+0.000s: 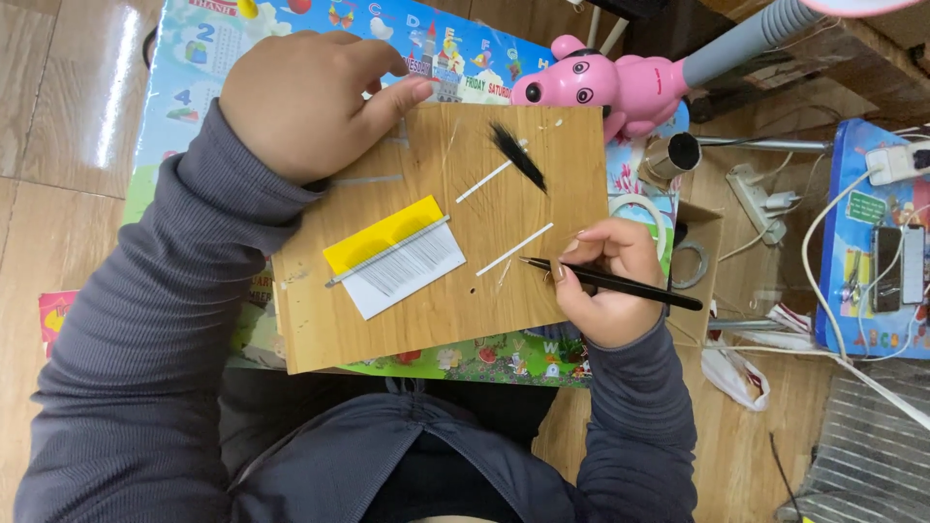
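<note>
- The right hand pinches thin black tweezers like a pen, fingers closed around the shaft, over the right edge of a wooden board.
- The tweezers lie almost level, their long axis running left to right; the pointed end faces left, the back end sticks out past the hand to the right.
- Just up and left of that point lies a short white strip, slanting from lower left to upper right. It sits apart from the tip, but near.
- A second white strip lies higher up on the same slant, beside a tuft of black hairs.
- The left hand rests knuckles-up on the board's far left corner, fingers curled and pressing down, holding nothing that I can see.
- The right hand is far nearer the strips than the left.
- Mid-board lies a yellow and white card carrying a row of fine dark hairs.
- A pink toy dog stands behind the board.
</note>
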